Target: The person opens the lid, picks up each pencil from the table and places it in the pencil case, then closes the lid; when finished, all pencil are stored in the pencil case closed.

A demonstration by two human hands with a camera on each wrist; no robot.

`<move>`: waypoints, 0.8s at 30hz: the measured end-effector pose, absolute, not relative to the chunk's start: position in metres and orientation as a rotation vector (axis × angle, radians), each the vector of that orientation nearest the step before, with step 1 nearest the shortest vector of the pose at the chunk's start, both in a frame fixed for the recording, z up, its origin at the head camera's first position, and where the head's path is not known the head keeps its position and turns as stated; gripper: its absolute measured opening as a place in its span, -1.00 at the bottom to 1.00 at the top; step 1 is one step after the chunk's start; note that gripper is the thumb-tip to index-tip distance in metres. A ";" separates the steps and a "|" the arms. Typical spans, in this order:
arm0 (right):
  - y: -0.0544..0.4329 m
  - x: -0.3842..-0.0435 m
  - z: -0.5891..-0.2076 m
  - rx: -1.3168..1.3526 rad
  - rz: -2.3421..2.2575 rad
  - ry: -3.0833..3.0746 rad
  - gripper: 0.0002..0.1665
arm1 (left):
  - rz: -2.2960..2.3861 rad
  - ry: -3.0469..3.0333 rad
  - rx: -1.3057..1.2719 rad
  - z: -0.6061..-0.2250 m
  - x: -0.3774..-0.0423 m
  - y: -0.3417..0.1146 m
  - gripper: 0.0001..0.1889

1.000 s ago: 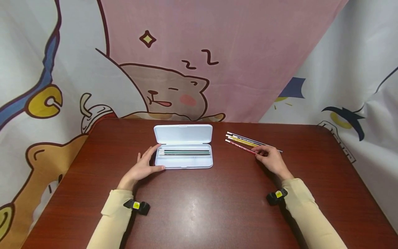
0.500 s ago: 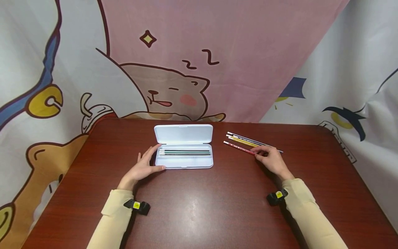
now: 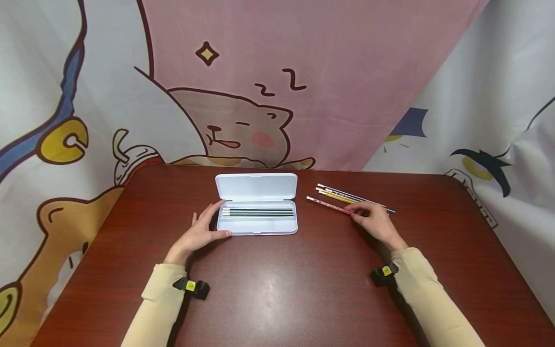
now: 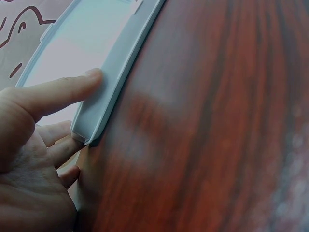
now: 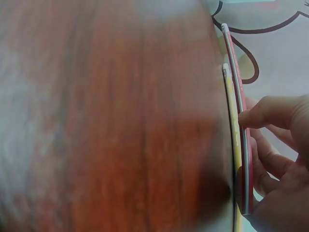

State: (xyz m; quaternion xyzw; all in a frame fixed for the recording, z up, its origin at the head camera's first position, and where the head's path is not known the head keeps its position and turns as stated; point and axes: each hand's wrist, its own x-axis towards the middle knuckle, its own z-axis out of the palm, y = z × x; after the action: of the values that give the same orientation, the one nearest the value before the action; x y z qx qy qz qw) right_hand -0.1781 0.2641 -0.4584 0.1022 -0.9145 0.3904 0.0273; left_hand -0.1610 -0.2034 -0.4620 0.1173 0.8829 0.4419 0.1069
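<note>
Right hand [image 3: 374, 223] is pinching red pencil [image 3: 328, 205]; left hand [image 3: 198, 236] gripping pencil case [image 3: 247, 225], left end.
Pencil's pale end is pointing at case, tabletop [image 3: 315, 229] spanning the gap; loose pencils [image 3: 337, 196] lying nearer far edge; lift hard to judge.

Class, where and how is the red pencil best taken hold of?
Pinch the red pencil probably near mid-shaft, across its thin width, coming from the near right: it is long and slim, its white-tipped end points left, and the other loose pencils lie on its far side. The right hand pinches it so.
</note>
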 end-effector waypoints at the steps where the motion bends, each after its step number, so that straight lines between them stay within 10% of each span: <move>1: 0.263 -0.178 -0.458 0.320 1.206 -2.825 -0.76 | 1.301 2.601 0.348 -0.462 -0.161 -0.204 -0.08; 24: 0.236 -0.184 -0.452 0.435 1.300 -2.774 -0.73 | 1.298 2.602 0.337 -0.463 -0.161 -0.203 -0.08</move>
State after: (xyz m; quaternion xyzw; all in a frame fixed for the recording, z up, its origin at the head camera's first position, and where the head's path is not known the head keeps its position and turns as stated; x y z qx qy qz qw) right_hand -0.1837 0.2359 -0.4520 0.1405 -0.8963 0.4199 0.0237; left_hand -0.1611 -0.2032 -0.4630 0.1146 0.8838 0.4409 0.1068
